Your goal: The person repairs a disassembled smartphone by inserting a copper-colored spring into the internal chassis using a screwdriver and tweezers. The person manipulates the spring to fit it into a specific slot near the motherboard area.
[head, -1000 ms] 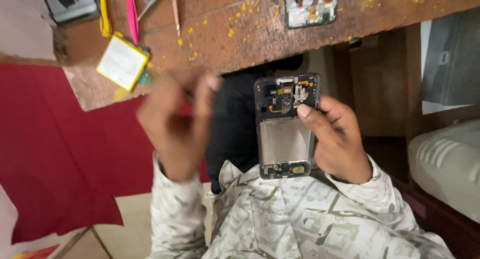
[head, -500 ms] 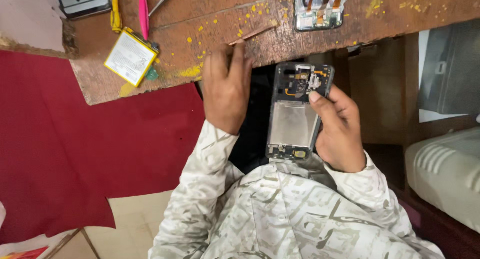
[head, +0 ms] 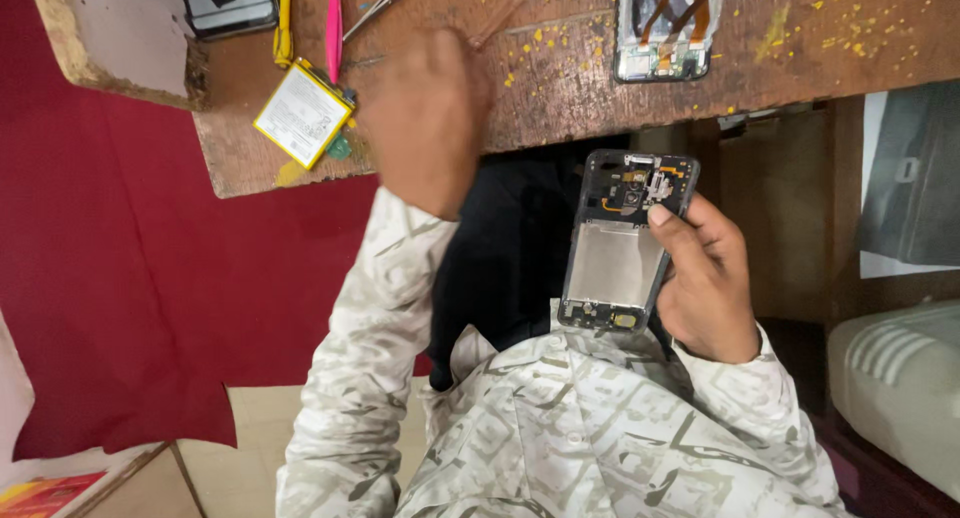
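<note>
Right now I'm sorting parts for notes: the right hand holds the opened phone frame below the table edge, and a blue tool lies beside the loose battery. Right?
Not quite: the tool beside the loose battery is pink, not blue, per the head view. The right hand does hold the opened phone frame.

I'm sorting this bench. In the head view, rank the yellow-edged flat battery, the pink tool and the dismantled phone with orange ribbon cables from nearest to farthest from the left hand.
1. Yellow-edged flat battery, just left of the left hand.
2. Pink tool, up-left on the bench.
3. Dismantled phone with orange ribbon cables, far right on the bench.
</note>
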